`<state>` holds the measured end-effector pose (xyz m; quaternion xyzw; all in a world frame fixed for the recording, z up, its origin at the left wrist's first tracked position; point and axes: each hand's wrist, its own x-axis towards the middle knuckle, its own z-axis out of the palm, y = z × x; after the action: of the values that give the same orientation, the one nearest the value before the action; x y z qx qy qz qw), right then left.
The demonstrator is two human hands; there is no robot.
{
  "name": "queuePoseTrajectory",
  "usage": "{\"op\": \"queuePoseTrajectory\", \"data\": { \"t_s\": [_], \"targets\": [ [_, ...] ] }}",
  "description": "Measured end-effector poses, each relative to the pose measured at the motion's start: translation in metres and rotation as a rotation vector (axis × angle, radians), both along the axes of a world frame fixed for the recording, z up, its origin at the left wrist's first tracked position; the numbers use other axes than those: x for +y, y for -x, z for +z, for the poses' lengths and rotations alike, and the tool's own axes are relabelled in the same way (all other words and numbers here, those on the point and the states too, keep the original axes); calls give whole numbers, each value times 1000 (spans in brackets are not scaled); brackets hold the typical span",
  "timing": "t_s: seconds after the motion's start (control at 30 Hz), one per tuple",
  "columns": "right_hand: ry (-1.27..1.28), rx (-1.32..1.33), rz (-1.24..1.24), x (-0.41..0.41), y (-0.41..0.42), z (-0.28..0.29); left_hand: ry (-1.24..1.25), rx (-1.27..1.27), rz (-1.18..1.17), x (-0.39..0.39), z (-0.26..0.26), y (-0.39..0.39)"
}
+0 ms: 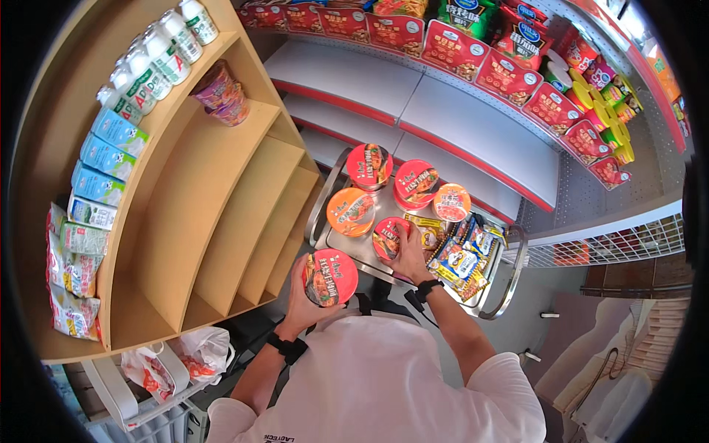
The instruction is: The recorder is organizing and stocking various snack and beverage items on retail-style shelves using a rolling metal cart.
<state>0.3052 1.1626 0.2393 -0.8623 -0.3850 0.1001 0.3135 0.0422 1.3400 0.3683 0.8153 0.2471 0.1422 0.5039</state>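
My left hand [302, 307] grips a red-lidded instant noodle cup [330, 278] close to my body, off the near left edge of the metal cart [354, 257]. On the cart, my right hand [411, 257] has its fingers around a smaller red-lidded noodle cup [388, 238]. Behind these stand an orange-lidded cup [350, 212], a red-lidded cup [370, 165], a red-lidded cup that looks stacked [415, 183] and a small pale-orange cup [451, 202]. Yellow and blue snack packets [460, 257] lie right of my right hand.
A wooden shelf unit [205, 221] stands at left, with white bottles [160, 52], blue milk cartons [105, 158], snack bags [75, 277] and stacked purple cups [221, 94]. Red-edged grey shelves [476, 127] face me beneath red nut packs [454, 50]. A wire basket [609, 243] borders the right.
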Motion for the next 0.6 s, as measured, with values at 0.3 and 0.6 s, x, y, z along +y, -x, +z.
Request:
{"op": "queuePoseTrajectory", "data": {
  "t_s": [0.3,0.6],
  "targets": [
    [109,-75,143,10,13,-41,190,-158,106,-8,14,8],
    [333,-75,173,-9,5,35,123,-123,-126,-4,23,-29]
  ]
}}
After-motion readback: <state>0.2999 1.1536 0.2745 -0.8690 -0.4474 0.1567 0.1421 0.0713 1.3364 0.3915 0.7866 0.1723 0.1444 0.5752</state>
